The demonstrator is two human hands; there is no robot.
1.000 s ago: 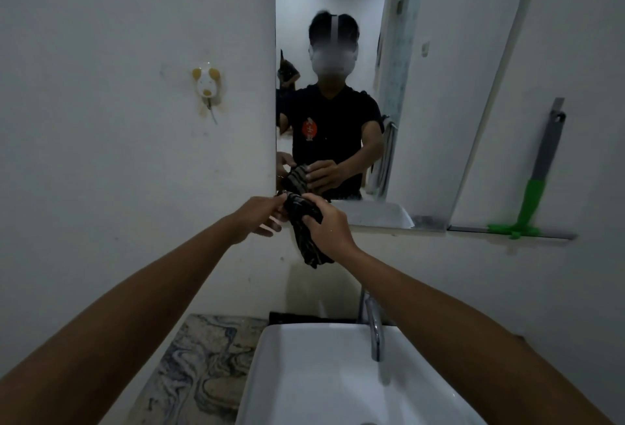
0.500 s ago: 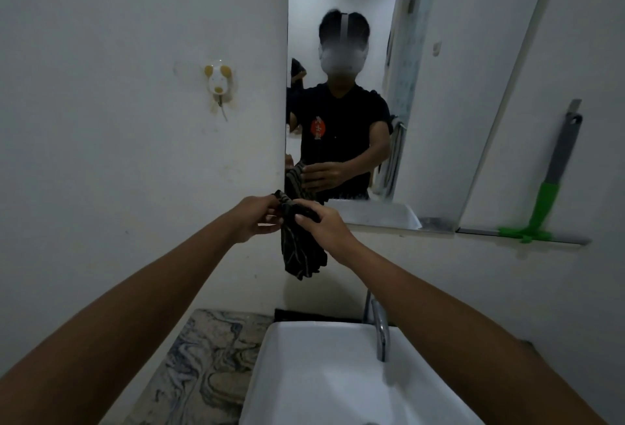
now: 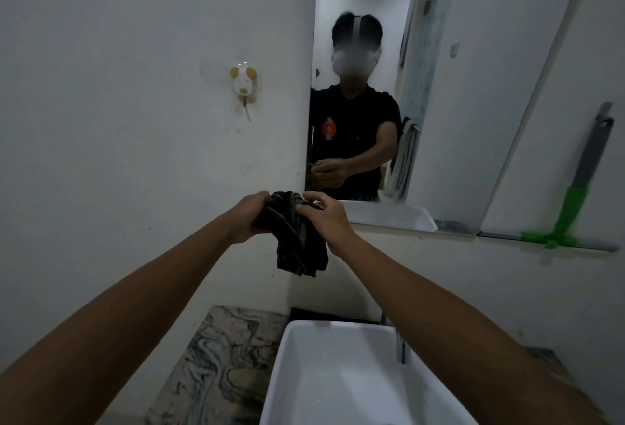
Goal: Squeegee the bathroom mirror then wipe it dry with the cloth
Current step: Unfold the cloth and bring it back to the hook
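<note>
above the sink (image 3: 304,374), the left hand (image 3: 248,218) and right hand (image 3: 326,220) both gripped the dark cloth (image 3: 297,242), now bunched more tightly between them than a moment earlier. beyond, the mirror (image 3: 473,86) was untouched, and the squeegee (image 3: 575,194) still leaned on its ledge.

The cloth (image 3: 297,235) is hanging between both hands, near the mirror (image 3: 439,86); the squeegee (image 3: 575,194) is leaning far right, the sink (image 3: 338,374) sitting below.

cloth (image 3: 297,238) now bunched wider, hands spread apart
</note>
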